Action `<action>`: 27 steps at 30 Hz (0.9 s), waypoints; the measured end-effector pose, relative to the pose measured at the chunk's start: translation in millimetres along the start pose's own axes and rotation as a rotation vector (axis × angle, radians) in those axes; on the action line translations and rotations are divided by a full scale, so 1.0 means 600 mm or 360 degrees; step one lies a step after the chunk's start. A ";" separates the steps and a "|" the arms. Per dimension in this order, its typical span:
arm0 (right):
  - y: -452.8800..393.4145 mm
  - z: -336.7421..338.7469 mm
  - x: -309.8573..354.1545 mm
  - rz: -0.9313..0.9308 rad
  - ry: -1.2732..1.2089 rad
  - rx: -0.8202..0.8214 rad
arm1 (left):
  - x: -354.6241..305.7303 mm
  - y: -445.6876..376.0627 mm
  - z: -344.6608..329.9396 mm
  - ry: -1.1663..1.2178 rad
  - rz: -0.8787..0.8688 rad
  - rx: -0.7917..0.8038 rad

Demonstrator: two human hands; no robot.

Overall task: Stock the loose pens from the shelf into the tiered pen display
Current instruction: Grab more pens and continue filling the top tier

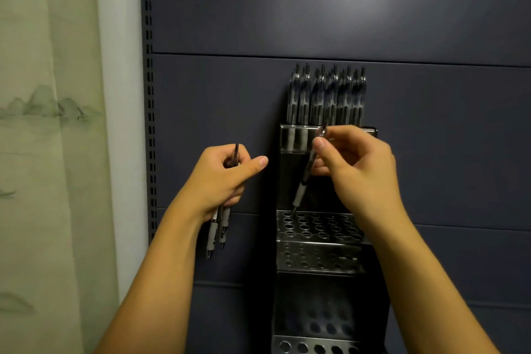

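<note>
One pen (307, 172) is pinched between my right hand's (359, 169) thumb and fingertips near its clip end, slanted with the tip down and just above the back-left corner hole of the middle tier (319, 228) of the tiered pen display (330, 296). My left hand (227, 178) is curled round a small bundle of spare pens (218, 230) — at least two, their grey grips and tips hanging out below my fist, well to the left of the display. The top tier (327, 135) already carries a full-looking row of stocked pens (327, 94) standing upright against the dark back panel (316, 8); the middle tier's holes look empty, as do those I can see at the front edge of the bottom tier.

What worries me is the slant. If I push down while the pen leans like this, I judge the tip may catch the hole's rim and skid across the perforated metal rather than drop in, or the pen may seat crooked and lean across neighbouring holes. My grip is high on the barrel, so the tip has room to wobble — it could find the wrong hole. My right wrist sits close under the stocked row, and a careless lift could knock those pens. The left bundle is held loosely enough that one could slide out downward.
</note>
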State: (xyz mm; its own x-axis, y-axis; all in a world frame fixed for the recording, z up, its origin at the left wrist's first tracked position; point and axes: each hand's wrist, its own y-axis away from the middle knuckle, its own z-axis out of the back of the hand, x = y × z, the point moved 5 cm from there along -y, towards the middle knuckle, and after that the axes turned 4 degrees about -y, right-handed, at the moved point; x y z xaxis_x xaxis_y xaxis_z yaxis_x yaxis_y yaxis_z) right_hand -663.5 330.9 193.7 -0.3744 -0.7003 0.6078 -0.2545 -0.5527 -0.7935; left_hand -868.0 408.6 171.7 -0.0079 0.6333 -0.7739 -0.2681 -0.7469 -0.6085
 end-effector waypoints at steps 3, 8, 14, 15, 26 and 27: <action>0.002 -0.007 -0.005 -0.0063 -0.0012 0.0060 | 0.002 0.000 0.003 0.0013 0.0009 -0.0015; 0.009 -0.030 -0.005 -0.0134 0.0137 0.0274 | 0.003 -0.002 0.002 0.0013 0.0000 -0.0006; 0.018 -0.050 -0.008 -0.0125 0.0472 0.0382 | 0.001 -0.003 0.003 -0.0001 0.0000 -0.0011; 0.018 -0.049 -0.007 -0.0124 0.0502 0.0362 | 0.001 -0.002 0.004 -0.0006 0.0004 -0.0012; 0.026 -0.049 0.004 -0.0100 0.1009 0.0436 | -0.003 0.000 -0.001 -0.0023 0.0042 0.0072; 0.027 -0.050 0.002 -0.0145 0.1041 0.0493 | -0.004 0.001 -0.003 -0.0041 0.0050 0.0107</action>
State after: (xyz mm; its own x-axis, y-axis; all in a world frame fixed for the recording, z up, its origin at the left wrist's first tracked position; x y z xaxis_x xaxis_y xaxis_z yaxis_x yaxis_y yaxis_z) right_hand -695.1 334.5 180.7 -0.8446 -0.2856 0.4529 -0.0823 -0.7665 -0.6370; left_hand -866.2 406.2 172.6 -0.0422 0.6152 -0.7872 -0.3317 -0.7519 -0.5698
